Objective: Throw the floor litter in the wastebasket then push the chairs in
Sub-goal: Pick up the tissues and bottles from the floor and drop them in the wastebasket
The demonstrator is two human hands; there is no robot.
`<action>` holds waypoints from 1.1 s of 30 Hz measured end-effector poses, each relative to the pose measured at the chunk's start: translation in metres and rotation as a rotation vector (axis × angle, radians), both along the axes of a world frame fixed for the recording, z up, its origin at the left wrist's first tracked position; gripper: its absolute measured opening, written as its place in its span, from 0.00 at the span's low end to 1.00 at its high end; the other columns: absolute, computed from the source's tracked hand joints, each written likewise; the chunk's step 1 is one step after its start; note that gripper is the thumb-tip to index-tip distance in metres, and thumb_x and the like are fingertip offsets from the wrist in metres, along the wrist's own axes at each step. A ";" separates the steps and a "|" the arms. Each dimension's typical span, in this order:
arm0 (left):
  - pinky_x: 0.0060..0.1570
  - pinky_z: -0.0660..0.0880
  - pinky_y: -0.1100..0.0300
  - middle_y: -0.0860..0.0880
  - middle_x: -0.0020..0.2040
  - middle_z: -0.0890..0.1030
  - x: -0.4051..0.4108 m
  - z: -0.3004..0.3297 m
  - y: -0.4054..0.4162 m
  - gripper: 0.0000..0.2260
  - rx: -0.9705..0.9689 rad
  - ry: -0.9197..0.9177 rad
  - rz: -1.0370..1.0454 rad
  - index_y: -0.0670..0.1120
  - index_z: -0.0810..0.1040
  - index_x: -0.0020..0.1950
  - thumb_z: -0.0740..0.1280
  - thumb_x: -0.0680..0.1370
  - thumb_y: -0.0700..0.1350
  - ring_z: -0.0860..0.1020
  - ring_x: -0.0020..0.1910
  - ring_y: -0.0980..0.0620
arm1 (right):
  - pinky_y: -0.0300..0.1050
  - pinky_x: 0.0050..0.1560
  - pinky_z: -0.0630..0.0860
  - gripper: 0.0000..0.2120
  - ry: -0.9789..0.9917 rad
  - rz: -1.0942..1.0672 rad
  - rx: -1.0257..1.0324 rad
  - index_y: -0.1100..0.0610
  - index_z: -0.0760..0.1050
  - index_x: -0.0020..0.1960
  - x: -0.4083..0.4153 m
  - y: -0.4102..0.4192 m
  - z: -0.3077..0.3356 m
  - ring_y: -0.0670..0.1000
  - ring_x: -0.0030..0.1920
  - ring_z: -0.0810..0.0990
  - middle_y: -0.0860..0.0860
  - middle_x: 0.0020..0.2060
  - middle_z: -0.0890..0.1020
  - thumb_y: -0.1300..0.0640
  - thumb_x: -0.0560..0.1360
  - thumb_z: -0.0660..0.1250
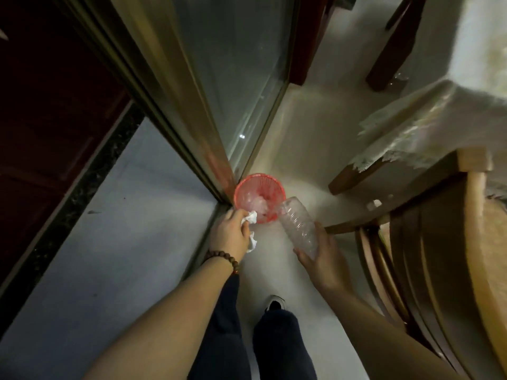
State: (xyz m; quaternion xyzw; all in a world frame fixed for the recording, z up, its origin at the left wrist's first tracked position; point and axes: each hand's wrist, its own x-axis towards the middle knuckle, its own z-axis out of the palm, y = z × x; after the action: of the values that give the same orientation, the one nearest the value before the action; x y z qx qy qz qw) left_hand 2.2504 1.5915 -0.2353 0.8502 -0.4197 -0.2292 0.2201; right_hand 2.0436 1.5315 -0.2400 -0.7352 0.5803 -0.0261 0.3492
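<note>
A small red mesh wastebasket stands on the floor at the foot of a glass sliding door, with pale litter inside. My left hand is closed around crumpled white tissue at the basket's near-left rim. My right hand grips a clear ribbed plastic bottle by one end, and its far end tilts over the basket's right rim. A wooden chair stands at my right, its curved back close to my right arm.
The glass door and its metal frame rise just behind the basket. A table with a white lace cloth sits at the right, with dark table legs farther back. A small white scrap lies on the floor under the table.
</note>
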 end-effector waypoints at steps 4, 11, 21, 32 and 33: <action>0.47 0.75 0.48 0.43 0.53 0.78 0.033 -0.079 -0.064 0.08 0.061 0.045 -0.052 0.44 0.78 0.53 0.63 0.76 0.40 0.75 0.51 0.41 | 0.54 0.56 0.75 0.36 0.042 -0.060 -0.008 0.51 0.56 0.73 0.027 -0.034 -0.066 0.58 0.60 0.74 0.57 0.62 0.72 0.41 0.71 0.67; 0.53 0.74 0.50 0.43 0.57 0.79 0.077 -0.200 -0.124 0.12 0.186 0.078 -0.140 0.45 0.78 0.59 0.64 0.76 0.42 0.75 0.56 0.41 | 0.50 0.50 0.73 0.36 0.088 -0.102 0.026 0.58 0.61 0.72 0.071 -0.086 -0.174 0.60 0.56 0.76 0.59 0.61 0.74 0.47 0.70 0.72; 0.72 0.54 0.53 0.49 0.77 0.56 0.111 -0.266 -0.111 0.25 0.284 0.128 -0.151 0.51 0.59 0.75 0.55 0.80 0.56 0.51 0.76 0.50 | 0.53 0.50 0.76 0.39 0.159 -0.067 0.117 0.51 0.51 0.74 0.142 -0.132 -0.271 0.59 0.58 0.74 0.55 0.63 0.72 0.37 0.72 0.64; 0.74 0.53 0.52 0.51 0.77 0.56 0.123 -0.271 -0.089 0.27 0.293 0.114 -0.137 0.52 0.55 0.76 0.53 0.79 0.59 0.52 0.76 0.52 | 0.57 0.68 0.62 0.45 0.221 0.034 0.117 0.48 0.42 0.76 0.165 -0.134 -0.297 0.58 0.73 0.57 0.53 0.76 0.55 0.28 0.69 0.55; 0.74 0.54 0.53 0.51 0.77 0.56 0.122 -0.263 -0.090 0.27 0.291 0.111 -0.139 0.52 0.55 0.76 0.53 0.79 0.59 0.53 0.76 0.52 | 0.57 0.69 0.60 0.44 0.216 0.021 0.093 0.48 0.43 0.76 0.163 -0.131 -0.287 0.57 0.73 0.56 0.53 0.76 0.54 0.28 0.69 0.55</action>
State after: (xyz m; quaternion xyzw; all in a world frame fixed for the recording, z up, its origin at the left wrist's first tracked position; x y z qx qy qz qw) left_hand 2.3725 1.5019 -0.4980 0.8281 -0.4269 -0.3490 0.1011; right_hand 2.2062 1.4005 -0.5270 -0.7228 0.6075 0.0838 0.3186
